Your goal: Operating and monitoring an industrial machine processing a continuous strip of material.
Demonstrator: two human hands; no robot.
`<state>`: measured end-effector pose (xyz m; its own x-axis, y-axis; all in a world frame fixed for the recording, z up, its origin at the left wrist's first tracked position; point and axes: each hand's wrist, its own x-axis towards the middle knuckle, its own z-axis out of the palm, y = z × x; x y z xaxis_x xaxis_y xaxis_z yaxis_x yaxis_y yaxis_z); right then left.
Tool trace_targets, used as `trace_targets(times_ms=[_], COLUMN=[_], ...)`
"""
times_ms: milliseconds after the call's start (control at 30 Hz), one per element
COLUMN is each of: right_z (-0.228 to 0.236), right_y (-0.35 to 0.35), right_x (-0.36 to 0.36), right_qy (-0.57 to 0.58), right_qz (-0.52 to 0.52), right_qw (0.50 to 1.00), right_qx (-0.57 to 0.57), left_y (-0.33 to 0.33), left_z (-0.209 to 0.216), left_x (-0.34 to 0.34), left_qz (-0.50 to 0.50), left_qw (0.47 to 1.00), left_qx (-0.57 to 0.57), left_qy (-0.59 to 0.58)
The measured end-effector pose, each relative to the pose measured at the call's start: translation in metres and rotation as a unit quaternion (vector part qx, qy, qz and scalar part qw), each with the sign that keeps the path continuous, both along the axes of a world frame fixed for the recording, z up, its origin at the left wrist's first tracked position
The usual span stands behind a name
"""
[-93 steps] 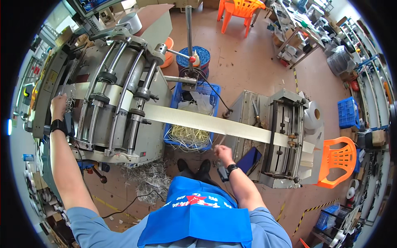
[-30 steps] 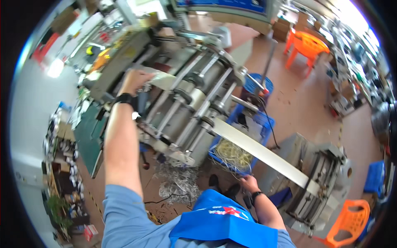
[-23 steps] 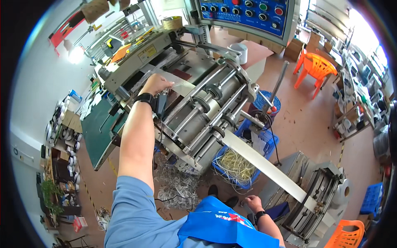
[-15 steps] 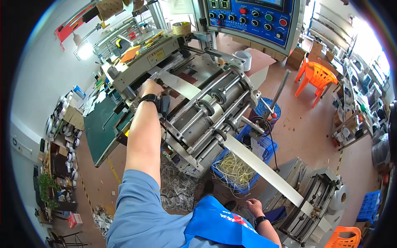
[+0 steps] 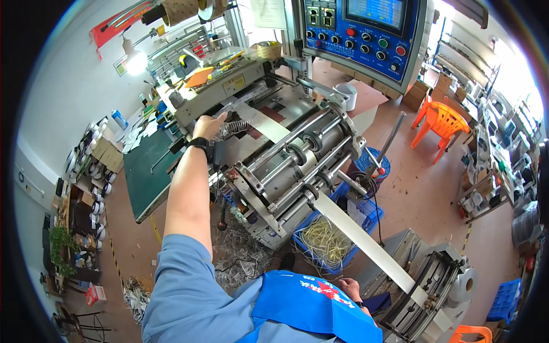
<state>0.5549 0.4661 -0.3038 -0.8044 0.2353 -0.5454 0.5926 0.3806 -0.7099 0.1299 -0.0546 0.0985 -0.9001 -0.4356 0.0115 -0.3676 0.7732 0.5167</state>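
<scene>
Reddish floor (image 5: 414, 186) lies below the pale strip (image 5: 366, 243) stretched from the rollers (image 5: 296, 154). Remotely, I cannot tell either grip: left hand (image 5: 208, 127) beside a wiry coil (image 5: 233, 129), right hand (image 5: 350, 287) by the apron (image 5: 286, 303).

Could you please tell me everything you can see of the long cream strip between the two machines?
The cream strip is a long, narrow, flat band, apparently paper or label stock, with a finely toothed lower edge. It looks taut, slanting up and left from the grey roller stand, passing above the blue plastic crate and into the large machine's rollers. A further pale stretch shows over the metal bed, leading toward the left hand; whether the hand touches it is unclear.
</scene>
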Motion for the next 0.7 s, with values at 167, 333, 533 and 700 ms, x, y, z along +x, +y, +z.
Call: trace_targets(times_ms=[167, 333, 533, 700], right_z=[-0.005, -0.013, -0.015, -0.01], right_y=[-0.007, -0.005, -0.013, -0.015], right_x=[-0.019, -0.034, -0.044, -0.044], right_qy=[-0.029, 0.005, -0.045, -0.073], right_qz=[0.003, 0.056, 0.064, 0.055], right_qw=[0.999, 0.998, 0.997, 0.996], right_qx=[-0.017, 0.004, -0.003, 0.001], left_y=[0.013, 0.019, 0.014, 0.008], left_z=[-0.005, -0.005, -0.047, -0.085], left_x=[0.04, 0.1, 0.141, 0.163], left_qz=[-0.062, -0.121, -0.118, -0.116], left_qw=[0.989, 0.99, 0.95, 0.963], left_qx=[0.103, 0.055, -0.185, 0.071], left_qy=[0.087, 0.048, 0.222, 0.234])
